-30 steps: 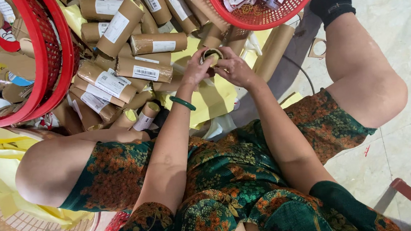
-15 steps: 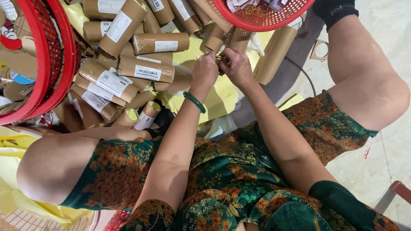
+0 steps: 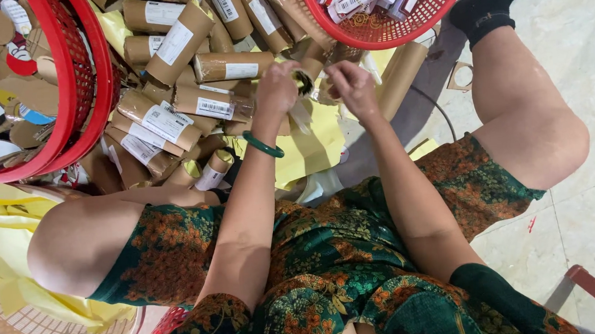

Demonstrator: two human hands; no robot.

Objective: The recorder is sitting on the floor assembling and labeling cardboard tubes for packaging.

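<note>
Head view looks down on a seated person whose left hand and right hand meet above a heap of brown cardboard tubes on the floor. Left fingers curl tight around a small tube end; right fingers are pinched just beside it, though on what I cannot tell. A green bangle rings the left wrist. Red baskets flank the heap.

— What's in the grip?
— The left hand clasps a cardboard tube; the right hand pinches just beside it.
— Around it?
— Labelled tubes left, a red basket above.
</note>
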